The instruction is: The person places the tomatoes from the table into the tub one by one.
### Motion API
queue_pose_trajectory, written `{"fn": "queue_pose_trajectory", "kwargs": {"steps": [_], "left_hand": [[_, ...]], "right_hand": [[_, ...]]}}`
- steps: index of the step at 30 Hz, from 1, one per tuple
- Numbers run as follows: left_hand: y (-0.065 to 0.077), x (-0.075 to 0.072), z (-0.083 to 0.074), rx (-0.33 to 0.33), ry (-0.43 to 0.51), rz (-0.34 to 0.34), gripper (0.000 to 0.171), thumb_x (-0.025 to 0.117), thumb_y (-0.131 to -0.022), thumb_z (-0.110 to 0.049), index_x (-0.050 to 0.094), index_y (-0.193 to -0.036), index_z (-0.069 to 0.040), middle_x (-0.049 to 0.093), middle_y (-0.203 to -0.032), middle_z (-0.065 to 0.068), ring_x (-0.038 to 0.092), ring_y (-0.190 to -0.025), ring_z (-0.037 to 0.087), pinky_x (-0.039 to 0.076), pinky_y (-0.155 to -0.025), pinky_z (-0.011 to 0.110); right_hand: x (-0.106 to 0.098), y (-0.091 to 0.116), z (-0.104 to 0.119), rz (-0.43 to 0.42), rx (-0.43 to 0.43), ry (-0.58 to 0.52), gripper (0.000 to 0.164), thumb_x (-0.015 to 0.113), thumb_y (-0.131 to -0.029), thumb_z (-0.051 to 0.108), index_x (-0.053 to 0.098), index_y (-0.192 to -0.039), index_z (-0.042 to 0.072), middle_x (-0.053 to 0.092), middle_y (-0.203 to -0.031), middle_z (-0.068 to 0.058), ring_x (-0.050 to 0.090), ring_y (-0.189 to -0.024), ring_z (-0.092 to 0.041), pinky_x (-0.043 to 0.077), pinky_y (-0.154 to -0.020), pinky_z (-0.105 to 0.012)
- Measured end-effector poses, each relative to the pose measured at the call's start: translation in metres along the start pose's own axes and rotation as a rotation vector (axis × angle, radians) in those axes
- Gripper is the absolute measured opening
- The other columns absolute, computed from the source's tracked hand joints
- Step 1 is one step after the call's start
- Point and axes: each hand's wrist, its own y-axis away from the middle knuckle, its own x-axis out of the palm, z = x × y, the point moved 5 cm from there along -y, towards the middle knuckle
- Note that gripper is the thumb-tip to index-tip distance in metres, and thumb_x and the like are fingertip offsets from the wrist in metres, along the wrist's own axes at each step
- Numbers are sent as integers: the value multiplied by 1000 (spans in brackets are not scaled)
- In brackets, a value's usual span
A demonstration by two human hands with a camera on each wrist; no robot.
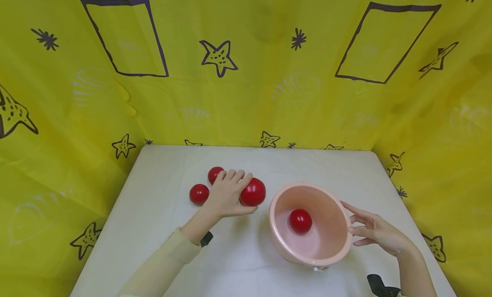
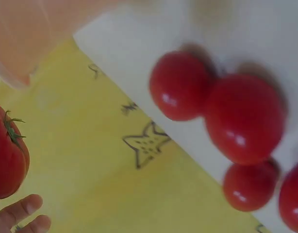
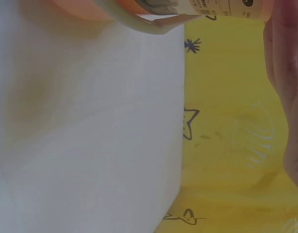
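My left hand [image 1: 226, 196] grips a large red tomato [image 1: 253, 192] above the table, to the left of a pink bucket [image 1: 279, 241]. Green leaves top that tomato in the left wrist view. Inside the bucket lies one red tomato [image 1: 300, 221]. My right hand [image 1: 378, 234] touches the bucket's right side near the rim, its fingers extended and spread. Behind and left of my left hand are more tomatoes [image 1: 199, 194] on the table; the left wrist view shows several [image 2: 245, 119] close together, some hidden by the hand in the head view.
A white-covered table [image 1: 169, 263] holds everything. Yellow patterned curtains [image 1: 253, 100] enclose its back and sides. The bucket's pale handle [image 3: 158, 25] and a printed label [image 3: 226, 8] show in the right wrist view.
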Motion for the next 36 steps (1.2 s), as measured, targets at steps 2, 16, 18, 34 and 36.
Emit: {"fn": "queue_pose_trajectory", "kwargs": {"steps": [2,16,18,34,36], "left_hand": [[-8,-1,-12,36,11,10,74,66,-64,-61,50,-123,-19,55,-113,2,48,-102,18,42,-85,39],[-48,23,-98,355,-34,166,75,57,-71,-67,42,-131,-24,48,-121,-5,42,-108,12,39,-91,33],[-50,29,-109,392,-45,199,75,56,-71,-67,41,-132,-26,46,-124,-6,39,-112,12,37,-93,33],[-58,71,-162,558,-160,515,83,56,-71,-69,23,-141,-38,33,-140,-13,26,-128,10,23,-106,36],[-58,77,-168,591,-204,536,82,55,-72,-69,22,-141,-39,33,-141,-14,26,-128,9,23,-106,35]], "right_hand": [[0,0,0,1,-4,-1,60,51,-92,6,31,-142,32,54,-99,-3,62,-83,-11,52,-71,-44],[0,0,-1,18,-23,-17,61,50,-92,4,30,-143,31,57,-97,0,62,-82,-11,51,-70,-47],[0,0,-1,17,-24,-16,61,50,-91,4,31,-142,32,57,-97,0,62,-82,-11,51,-70,-46],[-2,-1,-4,8,-2,-11,59,50,-92,7,29,-143,28,56,-98,1,61,-85,-14,50,-72,-48],[-2,-1,-3,10,-4,-14,59,50,-92,7,29,-143,29,56,-98,1,61,-85,-13,50,-72,-48]]}}
